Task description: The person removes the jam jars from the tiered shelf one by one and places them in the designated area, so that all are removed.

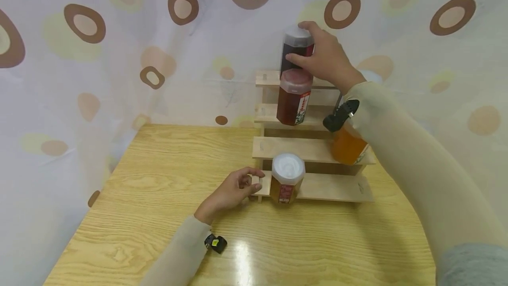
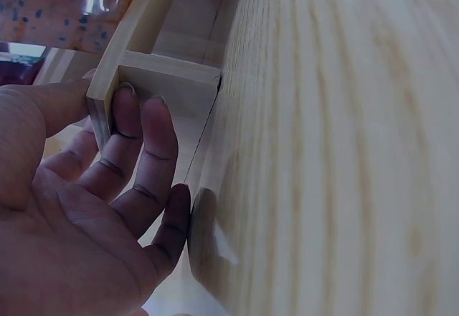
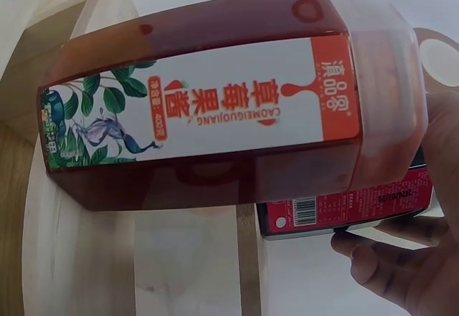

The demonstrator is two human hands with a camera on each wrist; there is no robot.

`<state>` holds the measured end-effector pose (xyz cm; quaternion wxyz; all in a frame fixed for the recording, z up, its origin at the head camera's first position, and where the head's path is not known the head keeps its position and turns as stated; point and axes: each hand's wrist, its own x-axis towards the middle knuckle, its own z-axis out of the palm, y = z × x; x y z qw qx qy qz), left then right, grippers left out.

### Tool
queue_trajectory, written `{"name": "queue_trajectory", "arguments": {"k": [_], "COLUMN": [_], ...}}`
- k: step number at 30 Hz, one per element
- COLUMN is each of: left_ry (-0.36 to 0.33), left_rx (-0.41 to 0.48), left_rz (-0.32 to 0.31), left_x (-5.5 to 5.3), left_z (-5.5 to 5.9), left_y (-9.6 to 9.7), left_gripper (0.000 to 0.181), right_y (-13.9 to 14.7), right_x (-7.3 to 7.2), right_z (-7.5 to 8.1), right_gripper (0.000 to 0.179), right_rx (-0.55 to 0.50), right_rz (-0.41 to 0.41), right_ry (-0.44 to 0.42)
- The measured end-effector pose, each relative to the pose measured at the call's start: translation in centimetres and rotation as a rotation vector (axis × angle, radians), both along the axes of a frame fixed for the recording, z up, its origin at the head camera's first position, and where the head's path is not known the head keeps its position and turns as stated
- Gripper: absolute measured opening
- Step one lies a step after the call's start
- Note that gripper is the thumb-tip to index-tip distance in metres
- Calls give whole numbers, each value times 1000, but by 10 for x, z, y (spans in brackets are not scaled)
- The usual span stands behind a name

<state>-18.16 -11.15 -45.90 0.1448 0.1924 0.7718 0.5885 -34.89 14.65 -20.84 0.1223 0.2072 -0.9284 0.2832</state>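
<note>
My right hand (image 1: 323,58) grips a dark jar (image 1: 289,58) with a translucent lid near its top, at the top step of a wooden stepped rack (image 1: 333,186). Part of its red label (image 3: 344,208) shows in the right wrist view. Directly in front, one step lower, stands a red strawberry jam jar (image 1: 289,103), its white label (image 3: 237,101) facing the right wrist camera. My left hand (image 1: 234,189) holds the left end of the rack's lowest step (image 2: 107,90) between thumb and fingers. Beside it is an amber jar (image 1: 286,180) with a white lid.
An orange jar (image 1: 347,144) stands on the second-lowest step at the right, partly behind my right sleeve. Another pale lid (image 1: 371,75) shows beyond the sleeve. The rack stands on a wood-grain table (image 1: 182,153) against a patterned cloth backdrop (image 1: 206,65).
</note>
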Motion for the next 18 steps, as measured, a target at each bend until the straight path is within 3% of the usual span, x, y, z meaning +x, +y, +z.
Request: {"name": "queue_trajectory", "arguments": {"k": [18], "left_ry": [9], "left_rx": [-1], "left_rz": [-3], "left_x": [1], "left_z": [-2], "left_y": [4], "left_gripper": [32], "right_y": [-3], "right_x": [0], "right_z": [0], "right_gripper": [80], "right_rx": [35], "right_rz": [-88], "right_ry": [21]}}
